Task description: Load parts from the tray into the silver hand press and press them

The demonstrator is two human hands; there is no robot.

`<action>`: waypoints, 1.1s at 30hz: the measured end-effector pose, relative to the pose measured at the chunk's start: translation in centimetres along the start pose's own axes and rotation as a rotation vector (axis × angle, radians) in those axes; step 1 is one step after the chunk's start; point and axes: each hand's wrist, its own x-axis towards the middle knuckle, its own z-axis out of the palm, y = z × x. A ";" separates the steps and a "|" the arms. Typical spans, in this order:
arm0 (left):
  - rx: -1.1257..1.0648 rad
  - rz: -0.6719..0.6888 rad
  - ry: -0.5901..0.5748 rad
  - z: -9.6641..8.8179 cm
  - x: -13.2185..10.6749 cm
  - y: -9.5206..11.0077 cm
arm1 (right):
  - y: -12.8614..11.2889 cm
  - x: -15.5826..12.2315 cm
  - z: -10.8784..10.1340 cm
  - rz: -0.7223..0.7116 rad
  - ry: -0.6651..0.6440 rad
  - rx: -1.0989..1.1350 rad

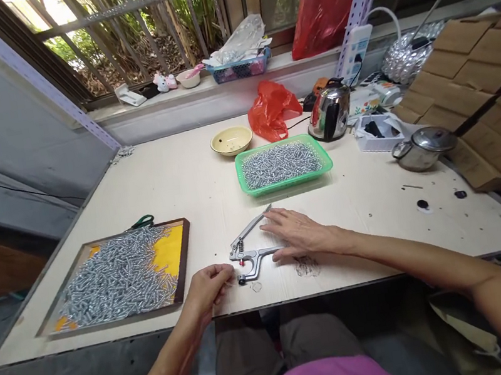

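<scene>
A pair of silver snap-fastener pliers (256,261) lies on the table with its handles spread apart. It has a spring between the arms and a small red piece near the jaw. My right hand (298,230) spans the handles, fingers over the upper one and thumb at the lower. My left hand (211,285) is beside the jaw, thumb and forefinger pinched together; whatever is between them is too small to make out. Left of it, a shallow dark-edged tray (186,248) with a yellow bottom holds a heap of small silvery metal pieces (117,275).
A green basket (288,186) of similar small metal pieces stands beyond the pliers. Behind are a cream bowl (231,142), a red plastic bag (272,111) and a kettle (331,110). A lidded metal pot (425,149) and cardboard boxes (478,94) sit right. Green-handled scissors (143,221) touch the tray.
</scene>
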 end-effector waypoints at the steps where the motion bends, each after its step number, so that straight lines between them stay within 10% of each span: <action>1: -0.056 -0.023 -0.029 0.2 0.0 0.4 | 0.2 0.3 0.1 -0.002 0.012 -0.003; 33: 0.093 -0.236 -0.207 1.0 1.2 1.4 | 1.4 2.3 0.2 0.018 -0.033 -0.082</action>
